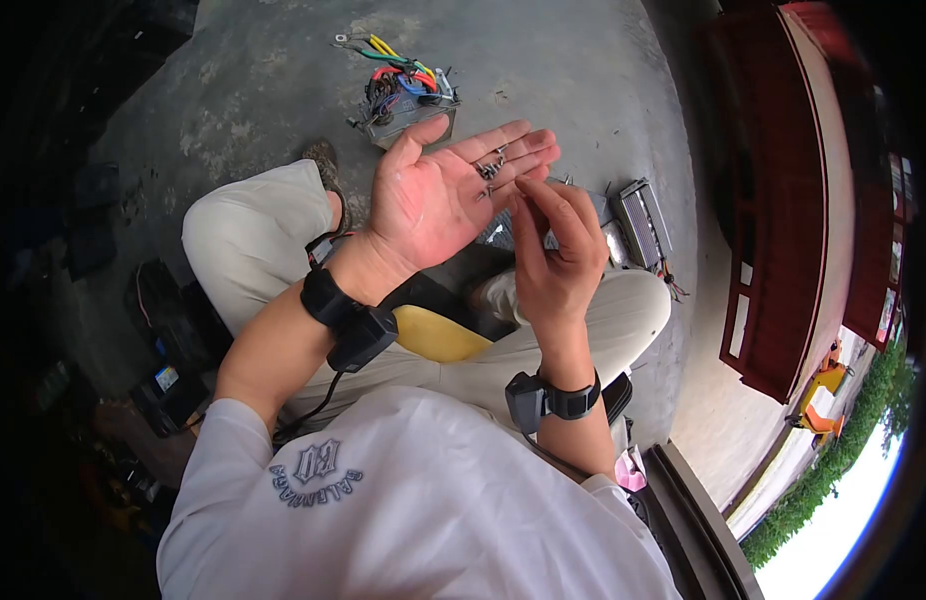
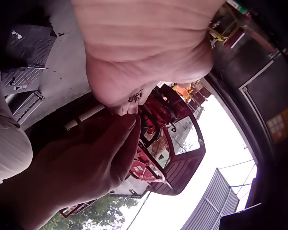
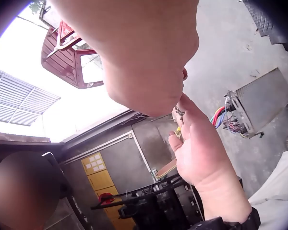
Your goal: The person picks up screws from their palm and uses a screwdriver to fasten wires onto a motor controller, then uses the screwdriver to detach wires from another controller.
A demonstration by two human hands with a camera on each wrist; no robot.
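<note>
My left hand lies palm up with straight fingers, and several small dark screws rest loose on those fingers. My right hand is beside it, fingers curled, thumb and forefinger pinching one screw at the edge of the pile. In the left wrist view the screws show under the left hand, with the right hand touching them. In the right wrist view the right hand fills the top, and the screws sit on the left hand.
I sit on a concrete floor. A controller box with coloured wires lies ahead, and a finned metal box is by my right knee. A yellow object lies between my legs. A red vehicle stands at the right, and dark gear at the left.
</note>
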